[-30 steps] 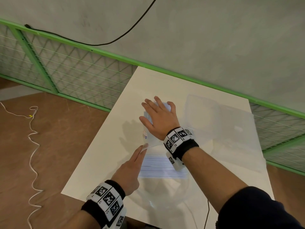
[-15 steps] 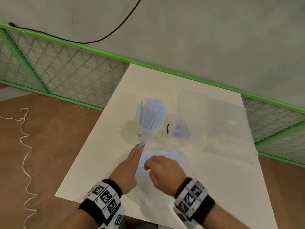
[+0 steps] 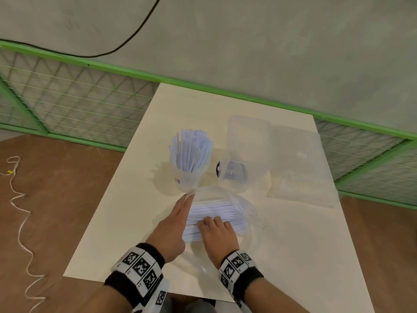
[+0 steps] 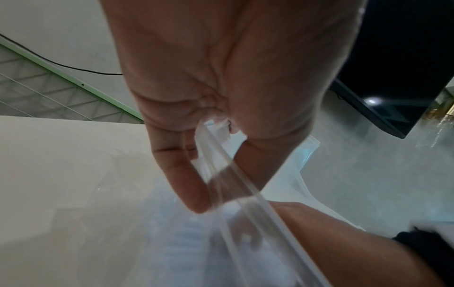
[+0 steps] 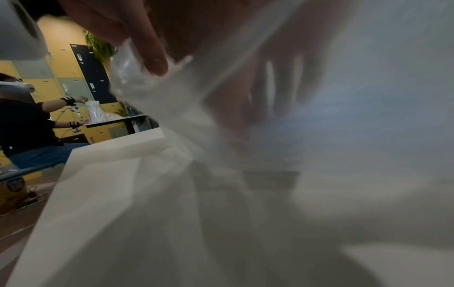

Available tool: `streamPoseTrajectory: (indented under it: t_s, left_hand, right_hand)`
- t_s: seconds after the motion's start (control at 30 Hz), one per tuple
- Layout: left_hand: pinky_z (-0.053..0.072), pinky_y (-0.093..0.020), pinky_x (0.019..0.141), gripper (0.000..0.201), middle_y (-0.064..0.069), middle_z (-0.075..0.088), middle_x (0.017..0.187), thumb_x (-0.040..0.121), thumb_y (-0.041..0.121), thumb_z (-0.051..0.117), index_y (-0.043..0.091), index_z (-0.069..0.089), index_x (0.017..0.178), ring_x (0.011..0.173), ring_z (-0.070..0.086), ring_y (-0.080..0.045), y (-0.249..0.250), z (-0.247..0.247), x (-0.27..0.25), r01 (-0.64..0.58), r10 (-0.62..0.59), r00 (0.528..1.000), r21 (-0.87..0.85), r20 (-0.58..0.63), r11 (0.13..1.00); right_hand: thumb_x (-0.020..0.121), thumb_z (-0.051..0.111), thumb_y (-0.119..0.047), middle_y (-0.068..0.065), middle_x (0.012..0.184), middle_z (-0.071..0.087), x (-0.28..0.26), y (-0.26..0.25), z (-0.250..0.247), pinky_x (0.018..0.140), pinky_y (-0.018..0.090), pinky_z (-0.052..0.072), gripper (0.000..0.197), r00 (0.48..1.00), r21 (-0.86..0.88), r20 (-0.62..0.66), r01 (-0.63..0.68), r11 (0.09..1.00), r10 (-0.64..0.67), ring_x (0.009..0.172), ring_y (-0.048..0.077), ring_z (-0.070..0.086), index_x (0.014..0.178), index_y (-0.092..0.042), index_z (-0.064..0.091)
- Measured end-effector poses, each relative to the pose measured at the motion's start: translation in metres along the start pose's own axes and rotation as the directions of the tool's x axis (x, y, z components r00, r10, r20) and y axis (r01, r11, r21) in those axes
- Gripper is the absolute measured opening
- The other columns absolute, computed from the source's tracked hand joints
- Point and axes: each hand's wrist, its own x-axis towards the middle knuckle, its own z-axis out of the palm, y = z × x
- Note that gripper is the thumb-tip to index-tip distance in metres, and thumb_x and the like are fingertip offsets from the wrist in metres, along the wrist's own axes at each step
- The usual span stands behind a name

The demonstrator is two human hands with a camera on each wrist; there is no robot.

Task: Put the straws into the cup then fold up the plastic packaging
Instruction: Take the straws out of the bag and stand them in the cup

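Note:
A clear cup [image 3: 188, 177] stands mid-table, packed with pale blue-white straws [image 3: 191, 150]. Just in front of it lies the clear plastic packaging [image 3: 246, 211] with more straws [image 3: 214, 210] inside. My left hand [image 3: 188, 197] pinches the bag's open edge beside the cup; the left wrist view shows thumb and fingers [image 4: 216, 124] clamped on the clear rim [image 4: 236, 180]. My right hand [image 3: 208, 222] is at the bag's mouth, fingers curled over the straws in it. In the right wrist view its fingers [image 5: 272, 87] show blurred through the plastic.
A clear plastic box [image 3: 246, 154] with a purple label stands right of the cup, its lid [image 3: 297, 168] lying flat further right. The white table [image 3: 117, 222] ends close to my wrists. A green mesh fence [image 3: 79, 98] runs behind; a white cord [image 3: 20, 222] lies on the floor to the left.
My right hand left the top of the cup, came back toward me and went to the bag's mouth onto the straws. The left hand kept its pinch on the bag's edge.

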Motion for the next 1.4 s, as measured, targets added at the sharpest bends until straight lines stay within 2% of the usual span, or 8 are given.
streamPoseTrajectory:
  t_s: [0.23,0.43,0.6,0.77,0.83,1.0,1.2,1.4]
  left_hand:
    - [0.056,-0.034,0.077,0.111,0.03,-0.012,0.156,0.072,-0.011,0.05,0.039,-0.008,0.152,0.102,0.06,-0.02,-0.007,0.001,-0.001,-0.039,0.039,0.999,-0.009,-0.012,0.999]
    - [0.056,-0.034,0.076,0.11,0.032,-0.012,0.155,0.07,-0.011,0.05,0.038,-0.005,0.152,0.099,0.061,-0.021,-0.01,-0.001,-0.001,-0.048,0.048,0.998,-0.013,-0.026,0.999]
    - [0.055,-0.032,0.075,0.107,0.033,-0.012,0.154,0.071,-0.011,0.051,0.035,-0.003,0.153,0.099,0.059,-0.019,-0.008,-0.003,-0.002,-0.048,0.048,0.998,0.0,-0.03,0.999]
    - [0.054,-0.029,0.076,0.106,0.032,-0.012,0.154,0.072,-0.011,0.05,0.034,-0.002,0.153,0.099,0.058,-0.017,-0.007,-0.004,-0.003,-0.054,0.054,0.998,0.005,-0.034,0.999]
    - [0.052,-0.023,0.076,0.106,0.032,-0.013,0.155,0.073,-0.011,0.051,0.033,-0.002,0.153,0.102,0.057,-0.015,-0.006,-0.005,-0.004,-0.047,0.047,0.998,-0.002,-0.03,0.999]
    - [0.044,-0.018,0.068,0.106,0.032,-0.013,0.154,0.073,-0.011,0.052,0.036,-0.003,0.152,0.086,0.05,-0.011,-0.005,-0.007,-0.005,-0.029,0.03,0.999,0.014,-0.026,0.999]
    - [0.055,-0.029,0.074,0.11,0.038,-0.015,0.151,0.07,-0.013,0.05,0.037,-0.002,0.152,0.092,0.059,-0.015,-0.008,-0.007,-0.004,-0.029,0.029,0.999,0.012,-0.022,1.0]
    - [0.055,-0.031,0.076,0.11,0.042,-0.02,0.147,0.07,-0.012,0.051,0.037,-0.005,0.152,0.093,0.061,-0.017,-0.008,-0.009,-0.004,-0.033,0.033,0.999,0.013,-0.019,0.999]
  right_hand:
    - [0.055,0.083,-0.019,-0.002,0.09,0.068,0.005,0.001,0.006,0.064,0.033,0.052,0.048,1.0,0.031,0.011,0.001,1.0,-0.001,0.076,0.022,0.063,0.101,-0.021,0.07]
    - [0.052,0.078,-0.015,-0.003,0.082,0.065,0.01,0.0,0.005,0.063,0.034,0.051,0.033,1.0,0.006,0.003,-0.011,1.0,0.011,0.072,0.022,0.061,0.083,-0.022,0.069]
    - [0.047,0.078,-0.015,-0.005,0.075,0.065,0.014,0.0,0.003,0.064,0.035,0.051,0.037,0.998,0.029,0.057,-0.018,0.999,0.017,0.069,0.021,0.061,0.082,-0.023,0.069]
    - [0.078,0.058,-0.015,0.004,0.111,0.061,0.018,0.001,-0.007,0.091,0.042,0.04,0.033,0.986,0.012,0.163,0.023,1.0,-0.025,0.104,0.029,0.054,0.11,-0.014,0.061]
    - [0.082,0.056,-0.016,0.006,0.116,0.058,0.019,0.001,-0.008,0.095,0.043,0.035,0.031,0.984,-0.014,0.174,0.046,0.999,-0.043,0.109,0.03,0.05,0.113,-0.013,0.058]
    - [0.085,0.057,-0.022,0.005,0.112,0.063,0.019,-0.001,-0.01,0.095,0.044,0.033,0.028,0.973,-0.035,0.228,0.059,0.998,-0.049,0.107,0.031,0.053,0.112,-0.016,0.056]
    - [0.086,0.056,-0.032,0.009,0.111,0.06,0.015,-0.001,-0.013,0.097,0.046,0.033,0.029,0.962,-0.082,0.255,0.124,0.989,-0.1,0.108,0.032,0.05,0.108,-0.013,0.058]
    - [0.085,0.041,-0.041,0.0,0.093,0.068,0.005,0.015,-0.02,0.09,0.041,0.035,0.035,0.978,0.099,0.158,0.124,0.987,-0.139,0.083,0.028,0.062,0.111,-0.019,0.045]
